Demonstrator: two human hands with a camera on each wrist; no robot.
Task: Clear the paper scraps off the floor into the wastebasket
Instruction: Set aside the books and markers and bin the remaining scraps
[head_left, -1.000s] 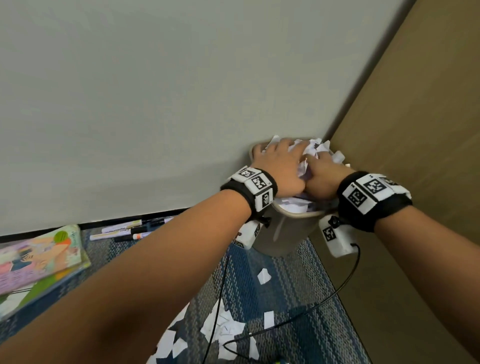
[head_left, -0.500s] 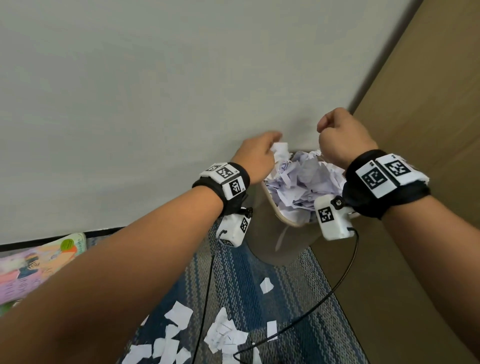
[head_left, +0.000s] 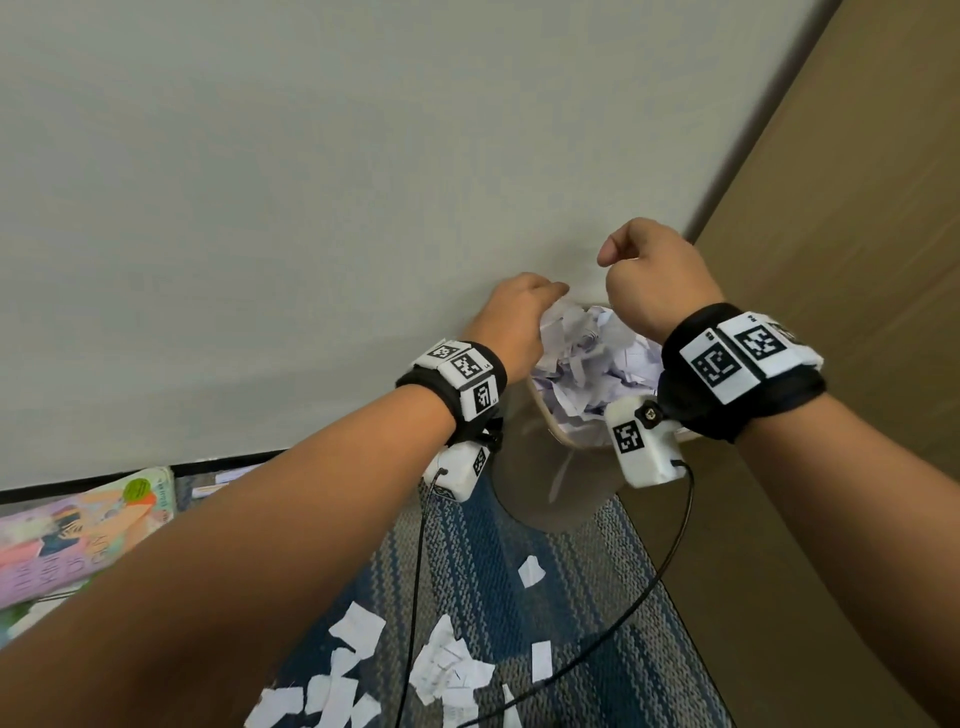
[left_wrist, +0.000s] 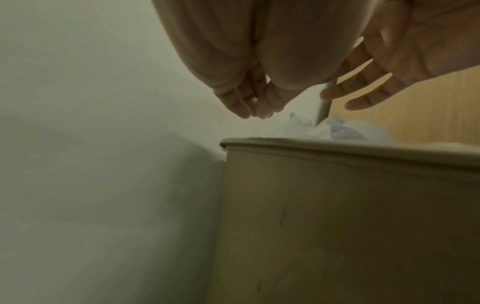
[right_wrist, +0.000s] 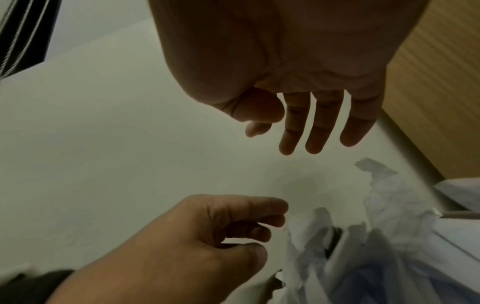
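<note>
The beige wastebasket (head_left: 540, 467) stands in the corner, heaped above its rim with crumpled white paper (head_left: 587, 358). My left hand (head_left: 545, 296) hovers at the basket's left rim, fingers loosely curled and empty, just beside the paper heap (right_wrist: 363, 246). My right hand (head_left: 618, 260) hangs higher over the basket; the right wrist view shows its fingers (right_wrist: 315, 131) straight, relaxed and empty. Several paper scraps (head_left: 447, 670) lie on the blue striped carpet in front of the basket, one small scrap (head_left: 530, 571) closer to it.
A pale wall (head_left: 311, 208) is behind the basket and a wooden panel (head_left: 857, 260) closes the right side. Books (head_left: 78, 525) and markers (head_left: 218, 480) lie on the floor at left. Black camera cables (head_left: 415, 597) hang from both wrists over the scraps.
Both hands have lifted off the paper they were pressing into the basket. The right hand rose higher, the left drew to the left rim, and the paper sprang up.
</note>
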